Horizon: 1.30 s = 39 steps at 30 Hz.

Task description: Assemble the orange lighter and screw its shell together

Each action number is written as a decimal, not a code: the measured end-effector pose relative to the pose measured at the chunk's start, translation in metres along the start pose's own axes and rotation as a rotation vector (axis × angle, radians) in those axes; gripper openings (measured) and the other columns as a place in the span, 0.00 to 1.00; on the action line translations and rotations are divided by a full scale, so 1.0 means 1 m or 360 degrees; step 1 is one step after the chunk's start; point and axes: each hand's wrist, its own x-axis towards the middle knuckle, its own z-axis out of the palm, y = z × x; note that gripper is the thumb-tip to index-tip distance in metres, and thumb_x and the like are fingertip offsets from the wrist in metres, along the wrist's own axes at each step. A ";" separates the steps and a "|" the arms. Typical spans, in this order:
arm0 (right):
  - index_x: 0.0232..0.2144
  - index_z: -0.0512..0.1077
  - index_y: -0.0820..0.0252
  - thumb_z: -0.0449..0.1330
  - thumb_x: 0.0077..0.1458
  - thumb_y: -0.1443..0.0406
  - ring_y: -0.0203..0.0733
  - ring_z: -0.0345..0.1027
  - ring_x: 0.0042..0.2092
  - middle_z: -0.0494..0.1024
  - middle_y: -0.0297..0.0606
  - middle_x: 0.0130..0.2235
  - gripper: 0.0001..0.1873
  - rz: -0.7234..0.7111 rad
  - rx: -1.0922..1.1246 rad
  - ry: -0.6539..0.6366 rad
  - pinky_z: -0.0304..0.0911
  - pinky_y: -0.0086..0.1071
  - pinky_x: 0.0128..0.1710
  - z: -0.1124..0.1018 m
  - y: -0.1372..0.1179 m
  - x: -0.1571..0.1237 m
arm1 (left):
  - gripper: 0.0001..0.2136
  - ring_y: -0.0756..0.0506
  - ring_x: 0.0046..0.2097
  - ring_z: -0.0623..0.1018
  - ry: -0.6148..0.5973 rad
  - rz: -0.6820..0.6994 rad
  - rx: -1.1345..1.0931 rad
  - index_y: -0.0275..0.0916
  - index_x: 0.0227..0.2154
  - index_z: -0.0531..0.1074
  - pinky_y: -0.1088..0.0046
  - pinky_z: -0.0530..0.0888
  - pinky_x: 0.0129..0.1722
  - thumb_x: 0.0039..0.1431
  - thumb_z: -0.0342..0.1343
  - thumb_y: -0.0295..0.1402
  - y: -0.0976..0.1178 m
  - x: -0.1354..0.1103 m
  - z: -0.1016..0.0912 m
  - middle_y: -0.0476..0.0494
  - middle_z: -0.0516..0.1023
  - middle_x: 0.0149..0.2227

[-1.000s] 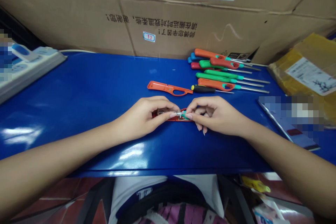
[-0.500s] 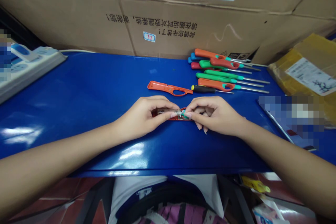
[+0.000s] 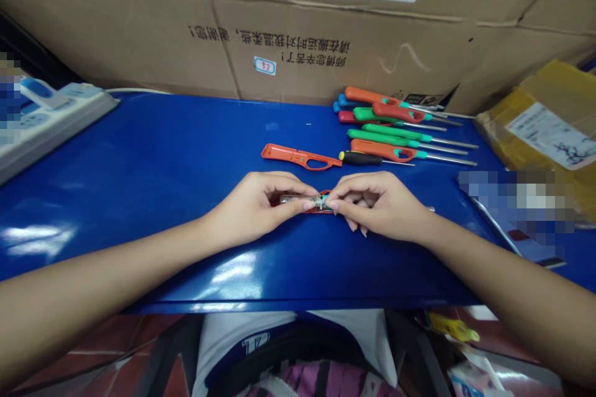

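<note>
My left hand point(image 3: 267, 203) is closed in a pinch around a clear fuel tank point(image 3: 288, 198) of a stick lighter, its whitish valve end showing at my fingertips. Opposite it, my right hand point(image 3: 382, 203) pinches at a small green part point(image 3: 325, 200), likely the lighter's trigger. Beneath both hands lies an orange-red lighter half-shell point(image 3: 311, 211), mostly hidden by my fingers. A metal tube tip point(image 3: 431, 208) pokes out past my right wrist. Farther back, a loose orange casing half point(image 3: 298, 154) rests beside a black and yellow screwdriver point(image 3: 363, 158).
Several stick lighters point(image 3: 395, 136) are piled at the back right of the blue table point(image 3: 177, 149). A large cardboard box point(image 3: 162, 43) stands behind. On the right is a yellow-taped parcel point(image 3: 535, 111); at the left, a white power strip point(image 3: 60, 121).
The clear tank's far end shows a little more beside my left hand, and the shell beneath shows less on the left. The metal tube tip is now visible by my right wrist.
</note>
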 end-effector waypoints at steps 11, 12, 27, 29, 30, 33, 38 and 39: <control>0.35 0.77 0.64 0.67 0.55 0.57 0.30 0.64 0.19 0.71 0.30 0.18 0.14 0.0158 0.0091 0.0036 0.66 0.23 0.17 0.001 -0.006 0.000 | 0.09 0.44 0.41 0.84 0.0129 -0.0179 -0.0136 0.37 0.39 0.83 0.71 0.81 0.42 0.57 0.66 0.34 0.003 0.002 0.003 0.42 0.86 0.40; 0.35 0.77 0.64 0.67 0.54 0.57 0.30 0.64 0.19 0.71 0.30 0.18 0.14 0.0174 0.0106 0.0035 0.66 0.23 0.17 0.001 -0.007 0.001 | 0.09 0.44 0.41 0.84 0.0139 -0.0207 -0.0171 0.37 0.39 0.83 0.70 0.82 0.43 0.57 0.67 0.34 0.003 0.002 0.003 0.42 0.86 0.40; 0.32 0.77 0.64 0.68 0.54 0.58 0.28 0.61 0.17 0.71 0.28 0.18 0.13 0.0202 0.0153 0.0067 0.59 0.22 0.16 0.003 -0.010 0.002 | 0.08 0.44 0.39 0.86 0.0171 -0.0310 -0.0332 0.36 0.37 0.84 0.71 0.83 0.42 0.54 0.69 0.31 0.004 0.001 0.006 0.43 0.86 0.39; 0.31 0.77 0.64 0.69 0.53 0.59 0.28 0.62 0.17 0.72 0.29 0.19 0.12 0.0223 0.0148 0.0074 0.61 0.22 0.16 0.003 -0.011 0.003 | 0.08 0.44 0.40 0.86 0.0185 -0.0297 -0.0345 0.37 0.38 0.84 0.70 0.84 0.44 0.54 0.69 0.31 0.004 0.001 0.006 0.43 0.86 0.40; 0.30 0.77 0.64 0.69 0.53 0.58 0.29 0.63 0.17 0.72 0.29 0.19 0.13 0.0231 0.0147 0.0077 0.62 0.23 0.16 0.003 -0.012 0.003 | 0.08 0.44 0.41 0.86 0.0189 -0.0274 -0.0342 0.37 0.38 0.84 0.69 0.83 0.45 0.54 0.69 0.31 0.004 0.001 0.006 0.43 0.86 0.40; 0.29 0.77 0.64 0.68 0.53 0.55 0.29 0.62 0.17 0.73 0.30 0.19 0.15 0.0225 0.0146 0.0080 0.62 0.23 0.16 0.002 -0.013 0.003 | 0.08 0.44 0.41 0.85 0.0225 -0.0179 -0.0270 0.38 0.38 0.84 0.70 0.83 0.46 0.55 0.69 0.32 0.005 0.000 0.007 0.44 0.86 0.40; 0.30 0.78 0.63 0.72 0.48 0.53 0.28 0.62 0.18 0.77 0.33 0.24 0.19 0.0181 0.0140 0.0130 0.60 0.24 0.16 0.003 -0.012 0.003 | 0.09 0.44 0.41 0.85 0.0230 -0.0142 -0.0109 0.38 0.39 0.84 0.69 0.83 0.45 0.56 0.68 0.34 0.002 -0.001 0.007 0.44 0.86 0.40; 0.31 0.78 0.63 0.72 0.49 0.53 0.28 0.61 0.18 0.76 0.33 0.23 0.19 0.0172 0.0129 0.0136 0.59 0.24 0.16 0.003 -0.011 0.003 | 0.09 0.44 0.41 0.85 0.0229 -0.0136 -0.0094 0.38 0.39 0.84 0.69 0.83 0.45 0.56 0.68 0.35 0.002 -0.001 0.007 0.44 0.86 0.40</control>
